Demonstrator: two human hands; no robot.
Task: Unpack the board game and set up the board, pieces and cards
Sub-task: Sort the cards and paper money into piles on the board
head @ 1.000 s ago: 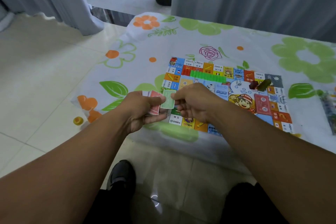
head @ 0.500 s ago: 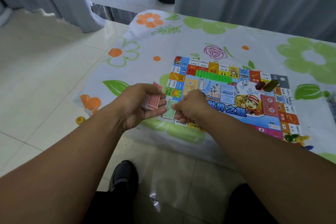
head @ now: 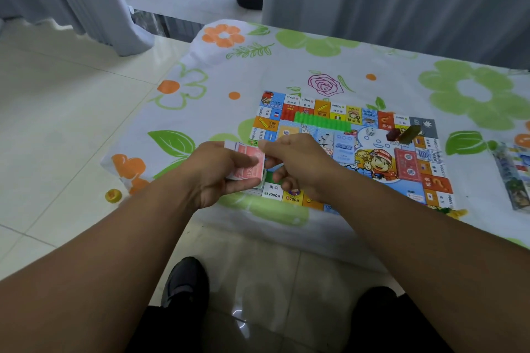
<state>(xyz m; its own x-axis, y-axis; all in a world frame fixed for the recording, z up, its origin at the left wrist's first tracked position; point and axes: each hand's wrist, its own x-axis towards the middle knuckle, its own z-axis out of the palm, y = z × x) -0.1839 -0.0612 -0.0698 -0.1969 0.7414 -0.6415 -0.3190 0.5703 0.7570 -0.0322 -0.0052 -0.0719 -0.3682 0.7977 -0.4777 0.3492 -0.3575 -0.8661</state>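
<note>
View from a head-worn camera, looking down along two bare forearms to a low table under a white tablecloth [head: 258, 71] printed with orange and green flowers.

At the far left, by the cloth's lower corner, lies a small yellow object [head: 113, 195]; what it is cannot be told. Right of it, at centre left, the left hand [head: 215, 172] grips a pack of red-backed cards [head: 249, 162], fingers curled beneath and thumb across the top, raised over the table's near edge. The pack is probably held this way so single cards can slide off. A green edge shows under the pack; whether it is another card is unclear.

The right hand [head: 301, 163] meets the pack's right edge, thumb above and curled fingers below, pinching there as if to draw a card away. This hand hides the lower left corner of the game board [head: 407, 157].

The board lies open and flat at centre right. A row of green houses [head: 321, 121] runs just inside its upper edge, and dark red and olive pieces [head: 403, 133] sit near its upper right corner. Printed rectangles in the middle look like the places meant for cards, and the green row lies close to one of them. At the right edge of the frame, apart from the board, lies a clear packet [head: 513, 178] of more printed parts.
</note>
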